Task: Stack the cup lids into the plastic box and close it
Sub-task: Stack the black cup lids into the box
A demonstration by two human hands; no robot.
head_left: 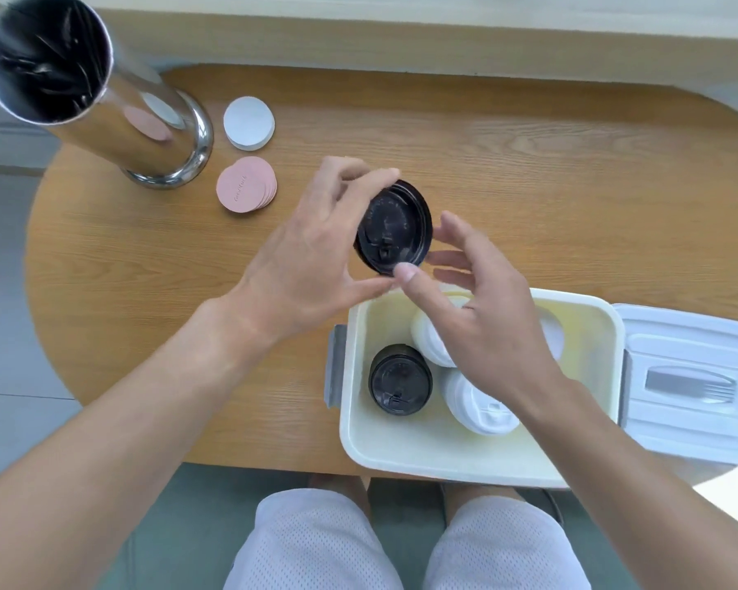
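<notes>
My left hand (pixel 307 253) grips a black cup lid (pixel 393 227) between fingers and thumb, tilted, in the air just beyond the box's far left corner. My right hand (pixel 482 317) hovers over the box with relaxed fingers; its thumb tip touches the lid's lower rim, and its fingers stay a little off the right edge. The cream plastic box (pixel 465 459) stands open at the table's near edge. Inside are a black lid stack (pixel 400 379) and two white lid stacks (pixel 478 404) (pixel 429 340), partly hidden by my right hand. The box's hinged cover (pixel 695 423) lies flat to the right.
A tall shiny steel cylinder (pixel 116 104) stands at the far left of the wooden table (pixel 571 185). Beside it lie a stack of white discs (pixel 249 122) and a stack of pink discs (pixel 246 185). A grey latch (pixel 335 364) sticks out on the box's left side.
</notes>
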